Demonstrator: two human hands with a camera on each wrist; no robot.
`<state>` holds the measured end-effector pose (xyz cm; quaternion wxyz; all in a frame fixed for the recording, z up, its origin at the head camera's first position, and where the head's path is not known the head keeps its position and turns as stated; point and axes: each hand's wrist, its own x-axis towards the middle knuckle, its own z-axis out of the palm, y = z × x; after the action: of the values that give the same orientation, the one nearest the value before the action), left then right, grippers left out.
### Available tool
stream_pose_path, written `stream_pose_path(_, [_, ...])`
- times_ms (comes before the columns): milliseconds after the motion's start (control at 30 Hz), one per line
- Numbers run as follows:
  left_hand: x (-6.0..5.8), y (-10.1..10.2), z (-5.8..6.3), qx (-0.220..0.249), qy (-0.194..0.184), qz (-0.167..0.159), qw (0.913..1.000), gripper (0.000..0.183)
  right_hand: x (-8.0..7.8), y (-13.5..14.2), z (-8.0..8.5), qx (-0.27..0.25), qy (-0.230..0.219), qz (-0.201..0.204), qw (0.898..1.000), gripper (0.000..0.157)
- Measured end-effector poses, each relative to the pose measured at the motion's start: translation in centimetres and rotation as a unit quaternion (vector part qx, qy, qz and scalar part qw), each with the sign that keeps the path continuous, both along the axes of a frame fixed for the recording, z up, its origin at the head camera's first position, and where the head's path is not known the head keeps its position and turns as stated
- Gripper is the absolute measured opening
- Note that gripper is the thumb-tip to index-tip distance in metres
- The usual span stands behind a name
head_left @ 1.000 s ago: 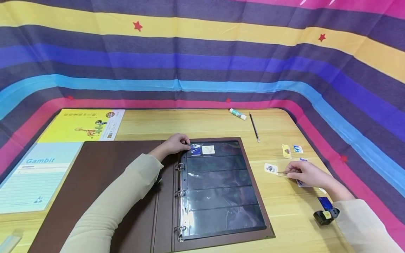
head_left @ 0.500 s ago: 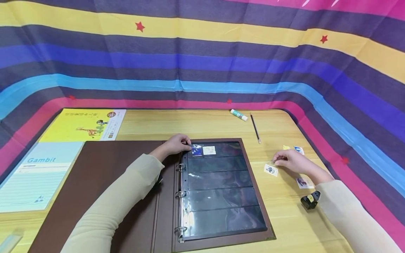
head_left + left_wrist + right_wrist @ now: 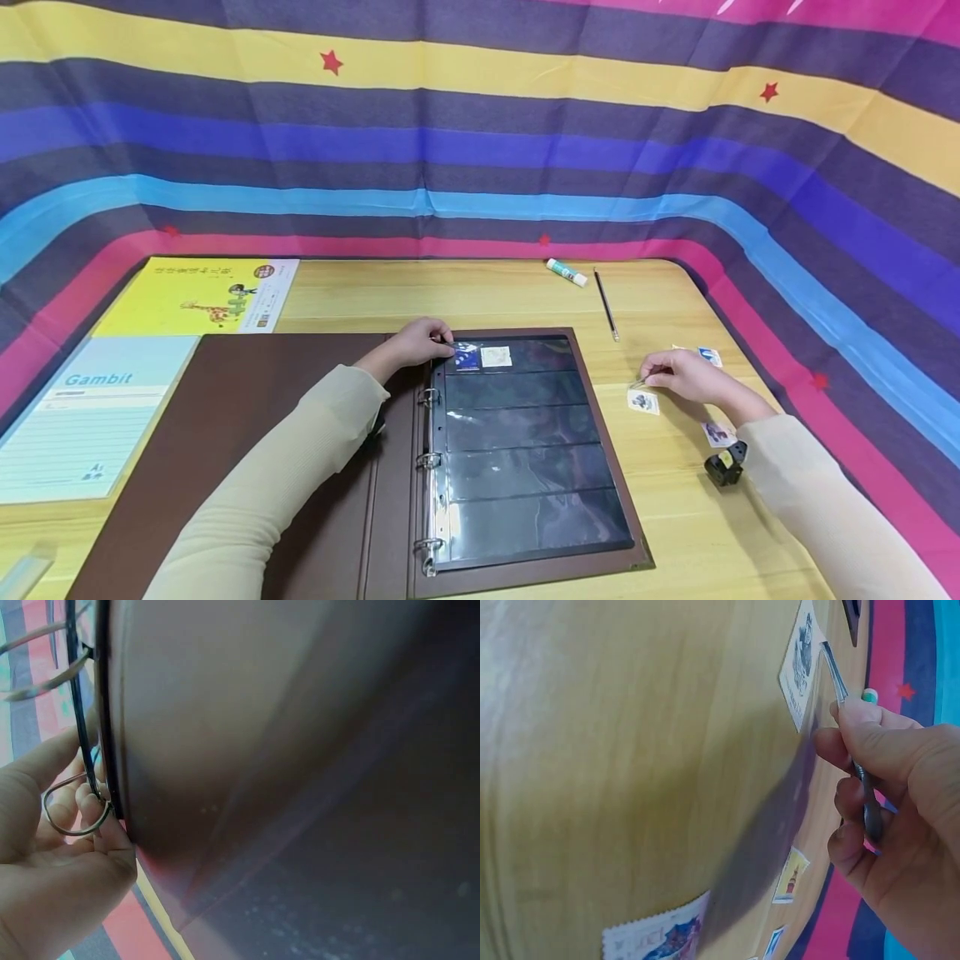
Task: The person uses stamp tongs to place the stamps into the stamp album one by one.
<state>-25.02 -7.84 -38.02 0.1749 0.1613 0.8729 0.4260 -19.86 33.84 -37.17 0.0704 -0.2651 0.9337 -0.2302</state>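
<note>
Holding silvery tweezers (image 3: pixel 839 682) at a white, grey-printed stamp (image 3: pixel 799 666) are the right fingers (image 3: pixel 832 748); left fingers (image 3: pixel 112 859) pinch a black page (image 3: pixel 517 427).

Pale blue notepad (image 3: pixel 97 429): "Gambit" in blue letters across its upper part; small corner mark, unclear from here; yellow booklet (image 3: pixel 198 292): line of Chinese characters, too small for me to read; glue stick (image 3: pixel 566 272): label illegible
</note>
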Motion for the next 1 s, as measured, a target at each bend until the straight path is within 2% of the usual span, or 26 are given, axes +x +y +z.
stream_pose_path(200, [0.0,0.0,0.0,-0.003,-0.002,0.001,1.0000,0.011,0.0,0.0,0.2,-0.011,-0.001,-0.003,1.000,0.005])
stream_pose_path(500, [0.0,0.0,0.0,0.001,0.002,-0.005,1.0000,0.011,-0.5,-0.9,2.0,-0.024,0.030,-0.027,0.999,0.005])
stream_pose_path(567, [0.0,-0.1,0.0,0.002,0.003,-0.004,1.0000,0.011,-0.8,-1.5,2.4,-0.027,0.029,-0.043,0.998,0.004])
stream_pose_path(733, [0.1,-0.1,0.1,0.003,0.001,-0.002,1.0000,0.011,-1.9,-4.1,3.6,-0.044,0.011,-0.096,0.994,0.009])
stream_pose_path(833, [0.1,0.0,0.1,-0.001,0.004,-0.002,1.0000,0.012,-2.8,-6.3,4.1,-0.060,0.005,-0.113,0.992,0.010])
stream_pose_path(1000, [0.1,0.0,0.1,-0.001,0.009,-0.003,1.0000,0.013,-4.6,-10.0,4.2,-0.064,0.025,-0.139,0.988,0.009])
